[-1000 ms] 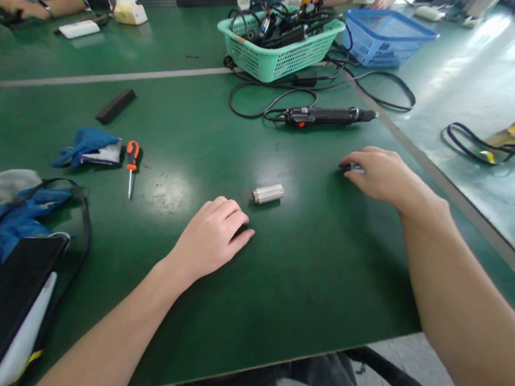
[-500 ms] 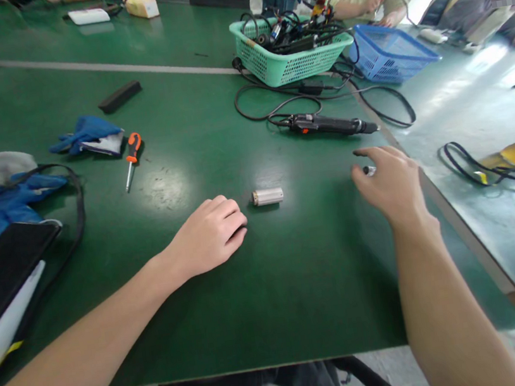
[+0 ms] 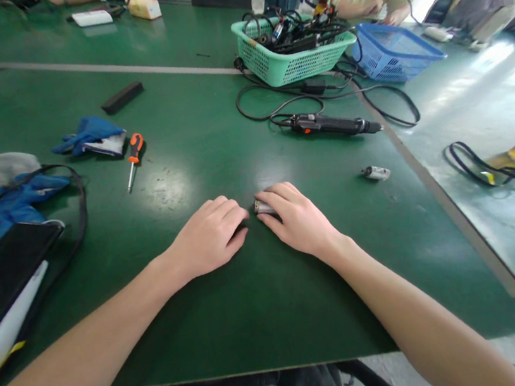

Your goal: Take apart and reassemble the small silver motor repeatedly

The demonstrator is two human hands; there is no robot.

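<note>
My right hand (image 3: 295,218) has its thumb and fingers around a small silver cylindrical motor (image 3: 263,207) lying on the green table. Only the motor's brass-coloured left end and part of its body show; the rest is covered by the fingers. Just left of it, my left hand (image 3: 213,234) rests on the table with nothing seen in it, fingers loosely bent and thumb apart. A second small silver motor (image 3: 376,172) lies by itself to the right, its thin shaft end pointing left.
A black electric screwdriver (image 3: 332,125) with its cord lies beyond the hands. Behind stand a green basket (image 3: 302,66) of cables and a blue basket (image 3: 387,60). To the left are an orange-handled screwdriver (image 3: 135,152), blue gloves (image 3: 91,134) and a black phone-like slab (image 3: 10,275).
My right hand has let go of the second motor at the right, moved left and closed around the motor in the middle. My left hand stays in place.
</note>
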